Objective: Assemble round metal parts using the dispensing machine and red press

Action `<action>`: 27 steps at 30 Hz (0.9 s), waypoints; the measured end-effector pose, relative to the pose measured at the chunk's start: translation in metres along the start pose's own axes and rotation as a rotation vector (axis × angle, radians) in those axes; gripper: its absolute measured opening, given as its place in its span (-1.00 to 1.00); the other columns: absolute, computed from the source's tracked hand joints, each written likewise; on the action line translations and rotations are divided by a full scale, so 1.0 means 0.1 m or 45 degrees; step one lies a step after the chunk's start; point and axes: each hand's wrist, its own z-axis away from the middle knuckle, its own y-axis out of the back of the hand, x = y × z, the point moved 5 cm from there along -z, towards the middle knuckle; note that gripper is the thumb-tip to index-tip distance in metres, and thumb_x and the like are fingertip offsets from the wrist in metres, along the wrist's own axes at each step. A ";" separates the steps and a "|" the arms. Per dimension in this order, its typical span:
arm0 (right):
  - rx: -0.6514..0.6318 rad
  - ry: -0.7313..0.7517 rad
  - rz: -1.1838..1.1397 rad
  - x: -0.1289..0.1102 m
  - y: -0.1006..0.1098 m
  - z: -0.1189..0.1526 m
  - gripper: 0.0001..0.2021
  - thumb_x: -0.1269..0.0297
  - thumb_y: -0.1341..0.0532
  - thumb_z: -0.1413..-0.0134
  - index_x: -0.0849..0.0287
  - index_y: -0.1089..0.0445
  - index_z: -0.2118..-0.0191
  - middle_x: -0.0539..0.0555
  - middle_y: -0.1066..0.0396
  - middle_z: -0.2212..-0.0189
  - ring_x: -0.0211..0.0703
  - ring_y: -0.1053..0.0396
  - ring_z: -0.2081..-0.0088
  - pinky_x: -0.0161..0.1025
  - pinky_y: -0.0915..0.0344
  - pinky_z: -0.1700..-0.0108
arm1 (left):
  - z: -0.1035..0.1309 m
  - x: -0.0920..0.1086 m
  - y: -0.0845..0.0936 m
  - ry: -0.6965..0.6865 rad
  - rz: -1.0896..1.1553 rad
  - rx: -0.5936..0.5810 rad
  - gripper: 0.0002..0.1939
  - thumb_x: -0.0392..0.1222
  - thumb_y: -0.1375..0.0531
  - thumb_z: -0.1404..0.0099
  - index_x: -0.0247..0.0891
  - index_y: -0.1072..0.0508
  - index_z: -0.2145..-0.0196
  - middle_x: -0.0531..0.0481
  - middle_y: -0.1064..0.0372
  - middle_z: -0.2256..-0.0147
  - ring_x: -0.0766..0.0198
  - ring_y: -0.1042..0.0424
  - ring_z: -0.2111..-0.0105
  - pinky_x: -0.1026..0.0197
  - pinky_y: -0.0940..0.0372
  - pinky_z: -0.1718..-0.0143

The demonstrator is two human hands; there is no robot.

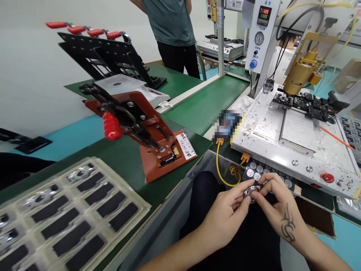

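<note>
A small shiny chrome part with a rounded rim [250, 191] sits between my two hands, above my lap. My left hand [225, 214] pinches it from the left with thumb and fingers. From the right, the thumb and forefinger of my right hand [278, 203] close on the same part. The fingers cover much of it, so its full shape is hidden. Just beyond the hands, a dark sheet of round white labels [250, 173] lies under the edge of the white press machine [267, 150].
A red-brown toggle-clamp fixture [158, 162] stands left of centre. Nearer lies a plastic tray [143, 203] with black pieces and chrome parts. The press has a gold head [299, 75] and a red button [327, 177]. A yellow cable [218, 162] hangs by the bench. A person [172, 26] stands behind.
</note>
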 end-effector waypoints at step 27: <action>-0.132 -0.283 -0.558 -0.04 -0.40 -0.18 -0.63 -0.13 -0.38 -0.33 0.09 -0.57 0.08 0.01 -0.49 0.42 -0.21 -0.39 0.48 -0.27 -0.35 0.46 | 0.08 0.20 0.35 -0.046 -0.142 0.245 -0.79 -0.07 -0.36 -0.44 -0.24 -0.59 0.07 -0.05 -0.59 0.26 0.16 -0.59 0.28 0.17 -0.49 0.20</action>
